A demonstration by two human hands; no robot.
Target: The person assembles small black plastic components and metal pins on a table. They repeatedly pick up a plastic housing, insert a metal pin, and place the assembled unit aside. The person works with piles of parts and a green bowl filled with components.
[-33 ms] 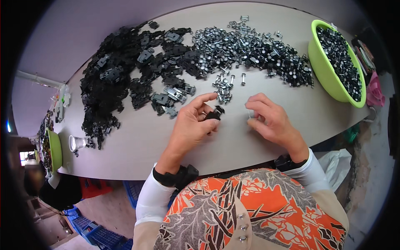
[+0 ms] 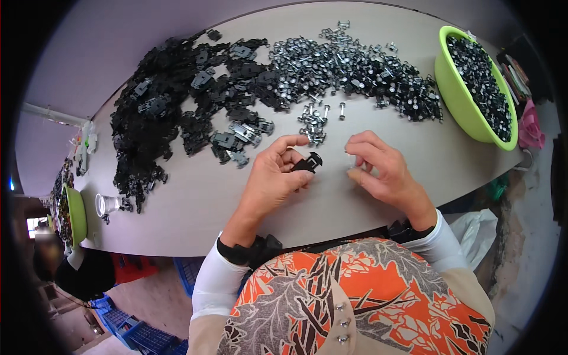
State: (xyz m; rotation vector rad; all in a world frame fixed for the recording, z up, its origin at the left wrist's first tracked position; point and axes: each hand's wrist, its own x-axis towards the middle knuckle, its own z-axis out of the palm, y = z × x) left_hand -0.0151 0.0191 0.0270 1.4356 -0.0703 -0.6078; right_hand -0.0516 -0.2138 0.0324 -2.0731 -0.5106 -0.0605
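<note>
My left hand (image 2: 275, 168) is closed around a small black plastic chassis (image 2: 307, 164), like the underside of a toy car, held just over the table with one end past the fingertips. To its right, my right hand (image 2: 381, 168) pinches a tiny pale piece (image 2: 350, 161) between thumb and fingers; too little of it shows to name. The hands are apart. Just beyond them lies a little cluster of metal axles with wheels (image 2: 312, 125), with a single axle (image 2: 342, 111) beside it. Left of the cluster are loose grey and black chassis parts (image 2: 236, 136).
A big heap of black plastic parts (image 2: 148, 106) covers the table's left side. Across the back spreads a pile of wheeled axles (image 2: 349, 65). A green basin (image 2: 467, 115) full of wheels stands at the right. A clear cup (image 2: 106, 205) sits near the left edge.
The black chassis in my left hand has tilted slightly. My right hand keeps its pinch, and the whole view has shifted a little.
</note>
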